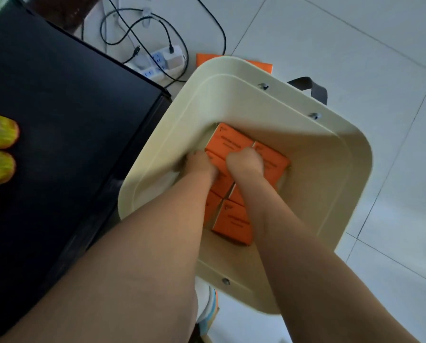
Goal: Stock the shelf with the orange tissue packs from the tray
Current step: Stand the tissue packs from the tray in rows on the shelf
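**Forearms (pixel 157 243) both down in tray, hands on packs**

Left hand (pixel 202 162) is at the stack's left edge. Right hand (pixel 245 161) is knuckles-up, fingers curled under, on top of the orange tissue packs (pixel 228 139). Fingertips are hidden and blurred, so I can't tell the hold for either. Count: two hands, one cream tray (pixel 343 194), at least five packs showing, all in the tray directly under the hands.

The tissue packs (pixel 228 141) inside the tray (pixel 335 189) are orange with dark print, the tray cream, the shelf (pixel 71 107) left of the tray black, its packets (pixel 0 133) mottled yellow-green.
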A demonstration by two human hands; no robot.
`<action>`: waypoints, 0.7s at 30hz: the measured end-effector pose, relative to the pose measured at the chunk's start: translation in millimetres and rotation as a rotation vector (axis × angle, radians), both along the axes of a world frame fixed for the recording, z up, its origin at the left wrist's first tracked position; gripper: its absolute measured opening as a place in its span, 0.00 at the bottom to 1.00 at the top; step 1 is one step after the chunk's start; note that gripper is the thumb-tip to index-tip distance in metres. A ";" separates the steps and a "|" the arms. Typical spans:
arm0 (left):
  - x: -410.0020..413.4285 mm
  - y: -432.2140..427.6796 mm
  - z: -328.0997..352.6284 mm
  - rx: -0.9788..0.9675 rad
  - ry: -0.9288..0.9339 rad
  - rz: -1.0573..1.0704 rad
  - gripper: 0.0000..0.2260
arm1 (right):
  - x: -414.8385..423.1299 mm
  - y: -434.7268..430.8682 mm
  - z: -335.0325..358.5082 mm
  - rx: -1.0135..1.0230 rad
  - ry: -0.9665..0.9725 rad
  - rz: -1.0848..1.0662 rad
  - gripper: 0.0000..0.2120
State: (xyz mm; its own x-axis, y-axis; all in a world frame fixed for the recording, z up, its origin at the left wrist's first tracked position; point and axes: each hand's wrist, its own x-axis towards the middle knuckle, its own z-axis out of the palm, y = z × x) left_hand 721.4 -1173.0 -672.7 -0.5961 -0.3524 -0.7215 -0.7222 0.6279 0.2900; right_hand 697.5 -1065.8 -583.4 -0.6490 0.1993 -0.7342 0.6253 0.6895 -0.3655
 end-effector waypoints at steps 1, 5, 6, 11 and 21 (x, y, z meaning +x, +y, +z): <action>0.7 0.0 -10.4 -0.006 -0.022 0.001 0.21 | -0.8 -1.2 -2.1 -0.010 -0.002 -0.018 0.15; 3.2 -2.0 -29.1 -0.043 -0.030 0.015 0.18 | -2.9 -8.3 -7.2 -0.061 -0.012 -0.099 0.13; 3.8 -2.3 -21.7 -0.032 -0.016 0.020 0.17 | -3.1 -9.9 -9.8 -0.120 -0.018 -0.192 0.12; 6.8 -4.8 21.1 0.054 0.078 0.067 0.12 | -5.2 -15.2 -32.8 -0.205 0.111 -0.489 0.18; 10.6 -12.0 29.0 0.227 0.198 0.230 0.09 | 6.9 -17.9 -35.3 -0.414 0.253 -0.666 0.23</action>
State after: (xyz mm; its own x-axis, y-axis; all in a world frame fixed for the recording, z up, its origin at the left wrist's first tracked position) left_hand 731.9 -1185.0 -643.7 -0.6561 -0.3376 -0.6749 -0.7525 0.3600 0.5514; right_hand 704.4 -1083.7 -618.7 -0.6459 0.3464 -0.6804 0.7205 -0.0181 -0.6932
